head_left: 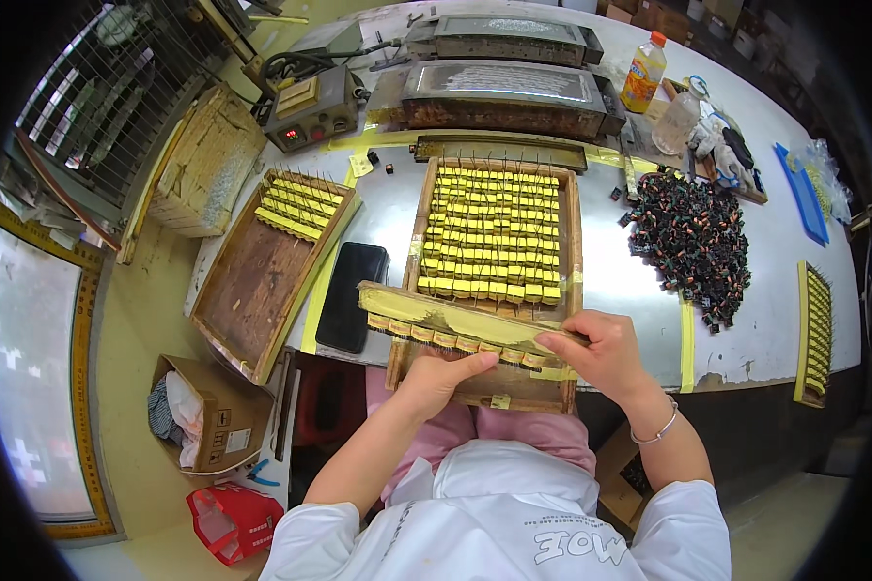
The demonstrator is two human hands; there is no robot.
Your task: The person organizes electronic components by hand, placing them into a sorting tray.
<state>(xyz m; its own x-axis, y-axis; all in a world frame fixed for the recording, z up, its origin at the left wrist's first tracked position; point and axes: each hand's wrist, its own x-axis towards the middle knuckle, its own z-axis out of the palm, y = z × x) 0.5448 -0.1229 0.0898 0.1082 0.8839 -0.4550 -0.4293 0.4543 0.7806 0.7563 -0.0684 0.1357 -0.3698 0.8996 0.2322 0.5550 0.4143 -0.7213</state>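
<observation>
Crosswise, wooden bar (460,318) long axis left-right; left hand (436,380), right hand (601,353) fingers gripping it

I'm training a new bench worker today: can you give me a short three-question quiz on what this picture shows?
1. True or false: the right hand rests on the taped wooden bar lying across the wooden tray.
2. What colour are the small parts in rows in that tray?
3. What lies just left of the tray? A) black phone B) orange bottle C) red bag

Key: 1 true. 2 yellow. 3 A. The left hand is under the bar's row of parts.
</observation>
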